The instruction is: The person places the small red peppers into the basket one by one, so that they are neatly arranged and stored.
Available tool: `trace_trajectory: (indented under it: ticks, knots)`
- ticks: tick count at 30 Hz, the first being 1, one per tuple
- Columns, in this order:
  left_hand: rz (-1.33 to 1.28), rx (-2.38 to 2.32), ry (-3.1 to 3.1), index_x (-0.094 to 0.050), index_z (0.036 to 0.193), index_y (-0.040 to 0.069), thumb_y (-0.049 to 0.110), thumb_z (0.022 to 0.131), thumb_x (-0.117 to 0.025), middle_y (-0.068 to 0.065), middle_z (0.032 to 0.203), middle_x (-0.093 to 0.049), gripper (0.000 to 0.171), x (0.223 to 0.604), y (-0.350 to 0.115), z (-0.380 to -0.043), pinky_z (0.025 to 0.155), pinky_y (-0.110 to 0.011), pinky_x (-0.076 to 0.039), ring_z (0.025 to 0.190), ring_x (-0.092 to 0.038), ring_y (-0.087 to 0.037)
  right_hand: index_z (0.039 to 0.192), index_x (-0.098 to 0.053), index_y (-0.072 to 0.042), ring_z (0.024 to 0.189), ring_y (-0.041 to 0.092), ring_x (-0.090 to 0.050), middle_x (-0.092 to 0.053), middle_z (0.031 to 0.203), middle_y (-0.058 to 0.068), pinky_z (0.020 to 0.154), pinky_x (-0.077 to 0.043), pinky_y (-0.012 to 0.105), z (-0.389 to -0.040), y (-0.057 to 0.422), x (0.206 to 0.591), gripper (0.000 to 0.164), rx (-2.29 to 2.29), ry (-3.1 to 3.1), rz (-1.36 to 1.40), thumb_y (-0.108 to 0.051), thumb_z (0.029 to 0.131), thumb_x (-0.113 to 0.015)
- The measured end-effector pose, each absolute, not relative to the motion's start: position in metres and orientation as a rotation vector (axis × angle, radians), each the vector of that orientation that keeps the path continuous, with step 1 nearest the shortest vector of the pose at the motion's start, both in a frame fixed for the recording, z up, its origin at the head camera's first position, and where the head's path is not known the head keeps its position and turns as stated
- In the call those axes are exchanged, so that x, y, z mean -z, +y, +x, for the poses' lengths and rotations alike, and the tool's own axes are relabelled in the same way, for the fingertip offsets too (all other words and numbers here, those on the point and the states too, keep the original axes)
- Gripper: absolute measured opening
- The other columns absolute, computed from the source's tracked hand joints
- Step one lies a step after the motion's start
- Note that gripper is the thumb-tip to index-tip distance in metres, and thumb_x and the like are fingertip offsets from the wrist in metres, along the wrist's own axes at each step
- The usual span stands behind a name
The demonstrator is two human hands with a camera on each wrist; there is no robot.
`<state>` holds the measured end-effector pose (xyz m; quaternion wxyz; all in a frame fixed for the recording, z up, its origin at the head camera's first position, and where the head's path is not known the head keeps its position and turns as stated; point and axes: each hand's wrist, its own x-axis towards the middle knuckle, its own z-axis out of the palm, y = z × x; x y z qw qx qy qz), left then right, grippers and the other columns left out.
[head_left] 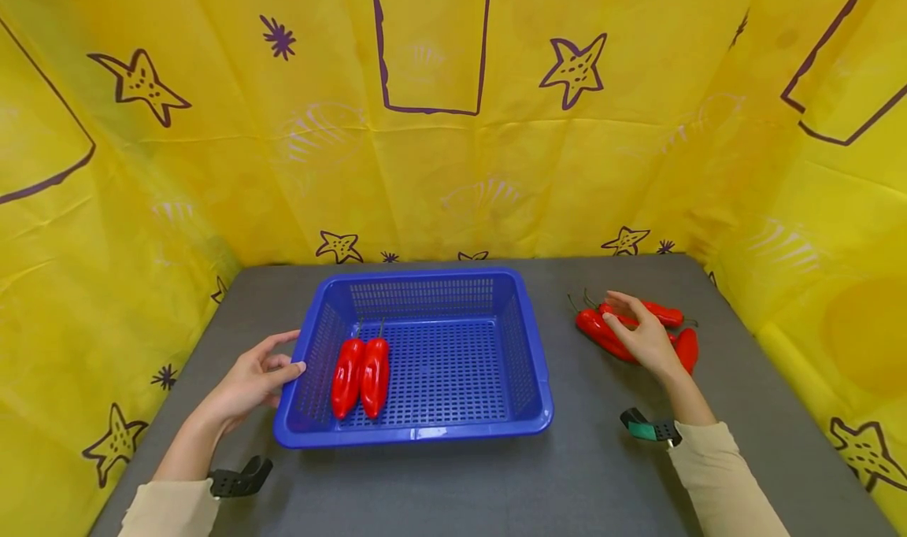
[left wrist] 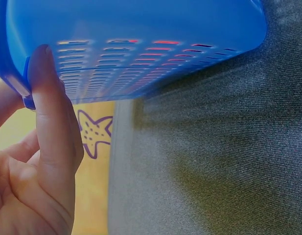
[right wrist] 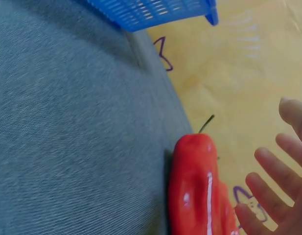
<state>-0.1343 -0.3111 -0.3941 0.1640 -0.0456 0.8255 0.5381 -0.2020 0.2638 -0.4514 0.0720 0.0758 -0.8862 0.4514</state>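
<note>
My left hand (head_left: 251, 375) grips the left rim of a blue plastic basket (head_left: 425, 435), thumb over the edge. In the left wrist view, the thumb (left wrist: 45, 98) lies along the basket's slotted side wall (left wrist: 141, 24). Two glossy red peppers (head_left: 346, 379) lie side by side in the left part of the basket, stems toward the back. On the right, my right hand (head_left: 645, 340) is over a small pile of red peppers (head_left: 598, 331), fingers spread and partly covering them. The right wrist view shows a gap between its fingers (right wrist: 273, 169) and the nearest pepper (right wrist: 192, 181).
A dark grey cloth-covered table (head_left: 482, 490) bears the basket and the pile. Yellow patterned curtains (head_left: 439, 190) enclose it at the back and on both sides. One pepper (head_left: 686, 349) of the pile lies beside the right wrist.
</note>
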Motion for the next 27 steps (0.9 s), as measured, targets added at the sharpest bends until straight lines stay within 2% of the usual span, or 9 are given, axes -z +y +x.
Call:
trace_trajectory:
  ticks: [2,5,9,14,20,27]
  knots:
    - [-0.125,-1.536,2.352,-0.019,0.145,0.01,0.03,0.087,-0.063,-0.018,0.094,-0.059,0.075,0.394,-0.311,-0.134,0.066,-0.042,-0.057,0.079,-0.065,-0.027,0.134,-0.044,-0.008,0.114,0.032,-0.051,-0.054,0.126,0.019,0.08,-0.041,0.005,-0.2,0.265,0.456,0.049,-1.329,-2.686,0.211,-0.029,0.092,-0.056]
    - [-0.12,-1.541,2.35,-0.02,0.145,0.01,0.029,0.087,-0.063,-0.017,0.094,-0.059,0.075,0.395,-0.312,-0.134,0.066,-0.042,-0.057,0.078,-0.065,-0.027,0.133,-0.045,-0.007,0.113,0.031,-0.052,-0.054,0.126,0.018,0.087,-0.047,0.022,-0.198,0.266,0.462,0.05,-1.281,-2.706,0.19,-0.033,0.091,-0.057]
    - [-0.119,-1.55,2.346,-0.02,0.145,0.01,0.029,0.087,-0.063,-0.017,0.093,-0.059,0.074,0.395,-0.312,-0.134,0.066,-0.043,-0.057,0.078,-0.065,-0.028,0.131,-0.047,-0.006,0.113,0.03,-0.052,-0.055,0.126,0.017,0.089,-0.044,0.043,-0.196,0.266,0.47,0.049,-1.239,-2.694,0.162,-0.032,0.09,-0.058]
    - [-0.119,-1.547,2.35,-0.02,0.145,0.01,0.028,0.087,-0.063,-0.017,0.093,-0.059,0.074,0.396,-0.312,-0.134,0.066,-0.043,-0.057,0.078,-0.065,-0.027,0.128,-0.05,-0.004,0.111,0.032,-0.054,-0.057,0.122,0.019,0.091,-0.042,0.047,-0.195,0.266,0.475,0.047,-1.195,-2.692,0.114,-0.028,0.089,-0.061]
    - [-0.118,-1.541,2.356,-0.02,0.145,0.01,0.029,0.087,-0.063,-0.017,0.093,-0.059,0.075,0.396,-0.313,-0.134,0.066,-0.042,-0.057,0.078,-0.065,-0.027,0.127,-0.051,-0.004,0.109,0.035,-0.053,-0.058,0.119,0.021,0.093,-0.04,0.05,-0.193,0.266,0.479,0.048,-1.16,-2.711,0.055,-0.031,0.089,-0.06]
    - [-0.11,-1.559,2.34,-0.019,0.145,0.01,0.027,0.087,-0.063,-0.017,0.092,-0.059,0.074,0.396,-0.312,-0.133,0.066,-0.045,-0.056,0.077,-0.065,-0.028,0.125,-0.052,-0.003,0.1,0.035,-0.057,-0.059,0.114,0.021,0.085,-0.042,0.048,-0.194,0.265,0.482,0.045,-1.101,-2.69,0.081,-0.026,0.088,-0.062]
